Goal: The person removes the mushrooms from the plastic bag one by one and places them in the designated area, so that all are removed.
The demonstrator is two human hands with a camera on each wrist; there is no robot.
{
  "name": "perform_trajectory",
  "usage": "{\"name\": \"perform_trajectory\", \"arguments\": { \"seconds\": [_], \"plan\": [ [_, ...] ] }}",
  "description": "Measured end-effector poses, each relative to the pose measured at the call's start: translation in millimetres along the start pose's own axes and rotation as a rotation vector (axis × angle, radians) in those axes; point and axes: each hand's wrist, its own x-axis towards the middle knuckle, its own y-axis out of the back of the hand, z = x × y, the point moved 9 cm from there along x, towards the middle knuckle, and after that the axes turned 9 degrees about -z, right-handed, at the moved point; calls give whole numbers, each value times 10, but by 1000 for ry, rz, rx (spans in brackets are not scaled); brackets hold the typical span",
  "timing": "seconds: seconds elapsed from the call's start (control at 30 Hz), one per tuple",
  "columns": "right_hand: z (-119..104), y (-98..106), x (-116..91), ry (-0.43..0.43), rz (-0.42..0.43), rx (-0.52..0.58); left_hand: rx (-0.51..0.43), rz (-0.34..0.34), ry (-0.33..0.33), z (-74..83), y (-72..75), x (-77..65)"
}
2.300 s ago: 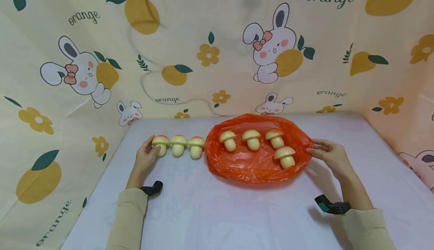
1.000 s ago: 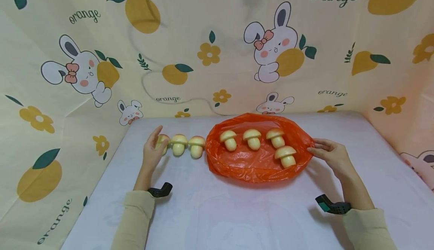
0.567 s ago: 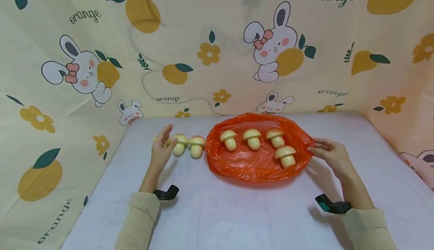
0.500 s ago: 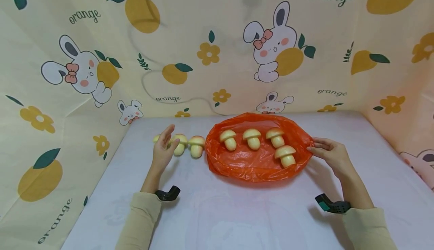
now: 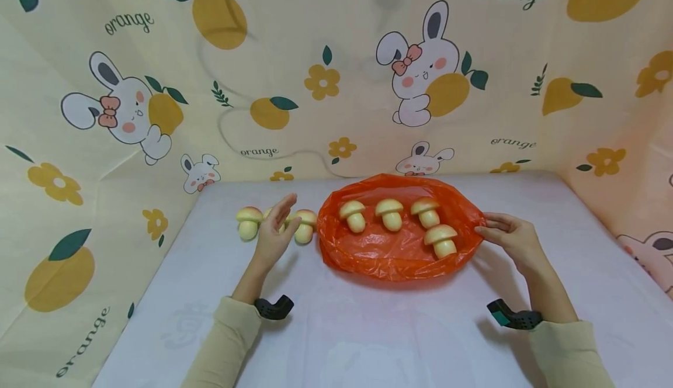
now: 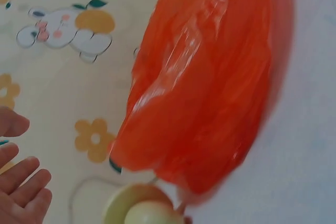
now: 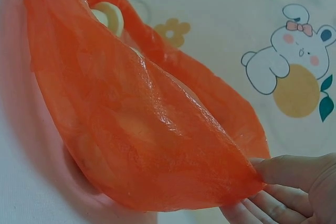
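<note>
An orange-red plastic bag (image 5: 368, 253) lies opened out on the table with several toy mushrooms (image 5: 389, 215) inside. My right hand (image 5: 510, 237) pinches the bag's right edge between thumb and fingers, as the right wrist view also shows. Left of the bag, three more mushrooms stand in a row: one at the far left (image 5: 249, 222), a middle mushroom (image 5: 281, 222) partly covered by my hand, and one beside the bag (image 5: 304, 227). My left hand (image 5: 273, 237) hovers before the middle one, fingers extended and holding nothing. In the left wrist view its fingers (image 6: 21, 182) are spread.
A white cloth (image 5: 368, 341) covers the table. Behind it and at both sides rises a cream backdrop (image 5: 294, 55) printed with rabbits and oranges. Black wrist cameras (image 5: 274, 307) sit on both wrists.
My left hand has let go of the leftmost mushroom and moved right along the row, uncovering that one and covering the middle one. The right hand has kept its hold on the bag.
</note>
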Motion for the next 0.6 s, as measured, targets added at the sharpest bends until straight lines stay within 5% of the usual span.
{"name": "perform_trajectory", "arguments": {
  "seconds": [0.6],
  "plan": [
    [-8,29,-7,4,3,-3,-33,-244,8,83,-773,59]
  ]
}}
